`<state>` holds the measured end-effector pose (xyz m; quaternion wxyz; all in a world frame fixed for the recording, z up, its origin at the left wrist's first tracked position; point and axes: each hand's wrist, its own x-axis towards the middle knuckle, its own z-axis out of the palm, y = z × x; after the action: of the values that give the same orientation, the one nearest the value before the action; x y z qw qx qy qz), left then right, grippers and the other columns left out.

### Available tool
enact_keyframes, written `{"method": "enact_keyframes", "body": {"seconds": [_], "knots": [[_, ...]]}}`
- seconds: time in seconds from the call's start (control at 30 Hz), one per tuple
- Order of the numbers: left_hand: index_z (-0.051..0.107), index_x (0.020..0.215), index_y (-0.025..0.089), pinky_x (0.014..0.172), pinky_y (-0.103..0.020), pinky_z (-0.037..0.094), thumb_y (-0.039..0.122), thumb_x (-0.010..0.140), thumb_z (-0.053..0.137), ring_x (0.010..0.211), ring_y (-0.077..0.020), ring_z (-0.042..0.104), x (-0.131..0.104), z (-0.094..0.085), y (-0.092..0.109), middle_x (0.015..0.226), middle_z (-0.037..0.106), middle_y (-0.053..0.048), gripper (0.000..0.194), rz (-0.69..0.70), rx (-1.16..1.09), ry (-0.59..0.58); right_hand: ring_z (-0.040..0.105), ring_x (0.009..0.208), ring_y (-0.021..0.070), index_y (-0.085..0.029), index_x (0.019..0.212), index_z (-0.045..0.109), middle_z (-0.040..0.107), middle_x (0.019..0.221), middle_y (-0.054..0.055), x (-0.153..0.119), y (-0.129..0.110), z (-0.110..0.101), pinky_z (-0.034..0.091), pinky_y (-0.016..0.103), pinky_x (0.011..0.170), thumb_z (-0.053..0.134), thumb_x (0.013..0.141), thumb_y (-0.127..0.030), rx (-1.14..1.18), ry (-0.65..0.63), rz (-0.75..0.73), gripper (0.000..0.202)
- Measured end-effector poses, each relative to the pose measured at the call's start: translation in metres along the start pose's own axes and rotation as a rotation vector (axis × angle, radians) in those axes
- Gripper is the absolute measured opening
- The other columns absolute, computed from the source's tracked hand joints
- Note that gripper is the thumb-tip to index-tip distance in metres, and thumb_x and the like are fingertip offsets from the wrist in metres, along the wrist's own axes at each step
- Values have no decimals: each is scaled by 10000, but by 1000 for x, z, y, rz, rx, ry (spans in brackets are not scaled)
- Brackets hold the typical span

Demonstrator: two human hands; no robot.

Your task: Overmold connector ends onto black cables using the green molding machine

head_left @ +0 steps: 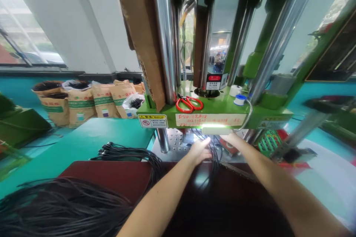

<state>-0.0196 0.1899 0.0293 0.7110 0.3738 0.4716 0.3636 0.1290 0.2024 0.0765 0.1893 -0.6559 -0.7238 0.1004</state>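
My left hand (200, 151) reaches into the gap under the green press head, its fingers curled at a bunch of thin black cables (214, 154). The cables come from the lit work area and hang over the front edge. My right hand (229, 139) is on the other side of them, close under a white lamp (217, 131); its fingers are hidden, and whether it touches a cable cannot be made out. Behind both hands lies a metal plate with holes (175, 141). A metal block (229, 146) sits below my right hand.
A large heap of black cables (66, 207) lies on the dark red table (111, 172) at left; a cable bundle (122, 152) reaches the green table (91, 137). Red-handled scissors (189, 104) and a blue-and-white spool (239, 99) rest on the press. Paper sacks (80, 107) stand behind.
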Motion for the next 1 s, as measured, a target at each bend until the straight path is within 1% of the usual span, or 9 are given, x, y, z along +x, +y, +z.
{"method": "enact_keyframes", "body": {"seconds": [0.1,0.17,0.27,0.37,0.47,0.53,0.63,0.87,1.0], "knots": [[410,1108,168,705,-323,468,393,749,561,794,-178,578,-26,-8,21,965,560,-96,450,125,178,243,514,1040,195,-172,1088,566,568,1107,84,-59,8,-1,396,355,922,433,878,-203,11,-11,-150,251],[431,1147,167,826,-336,418,357,706,610,944,-210,538,-61,-21,29,1064,549,-114,513,329,505,256,474,1111,200,-210,1139,545,530,1194,86,-115,17,-3,375,336,952,403,883,-257,13,-57,-403,297],[500,1173,227,946,-418,313,395,670,628,1092,-274,471,-130,-49,14,1175,545,-92,546,655,1259,-52,467,1125,271,-230,1306,409,479,1271,124,-190,32,-4,416,391,906,531,790,-465,-137,-174,-560,580],[429,1279,226,947,-495,278,473,569,694,1120,-348,450,-182,-75,-32,1263,492,-137,797,594,1694,-69,498,1060,320,-201,1356,337,522,1207,163,-223,43,2,424,460,855,566,757,-484,-301,-109,-586,701],[419,1295,194,979,-493,237,437,670,637,1127,-333,449,-194,-88,-73,1261,495,-143,705,610,1893,83,549,907,285,-184,1311,412,597,1018,140,-222,50,9,447,437,773,498,830,-392,-401,-37,-574,531],[455,1267,199,979,-475,238,347,784,532,1089,-291,476,-187,-87,-84,1206,541,-117,511,669,1953,150,547,840,261,-181,1261,471,594,936,119,-213,53,13,452,407,732,469,848,-393,-428,-23,-576,464],[509,1204,196,929,-465,284,269,845,432,979,-259,510,-171,-77,-78,1090,587,-94,374,735,2009,187,528,812,238,-207,1193,529,569,893,97,-200,60,16,447,374,711,434,868,-391,-446,1,-567,386],[505,1159,160,862,-453,319,302,840,445,913,-253,497,-154,-63,-60,990,578,-95,354,755,2007,179,511,796,229,-191,1159,551,540,868,92,-182,77,19,446,355,692,420,874,-394,-438,37,-525,373],[460,1209,169,927,-484,273,459,746,550,1053,-298,448,-155,-66,-50,1158,527,-119,554,701,1778,44,534,850,226,-216,1157,549,560,897,77,-179,70,9,457,352,748,451,857,-414,-302,2,-496,372]]}}
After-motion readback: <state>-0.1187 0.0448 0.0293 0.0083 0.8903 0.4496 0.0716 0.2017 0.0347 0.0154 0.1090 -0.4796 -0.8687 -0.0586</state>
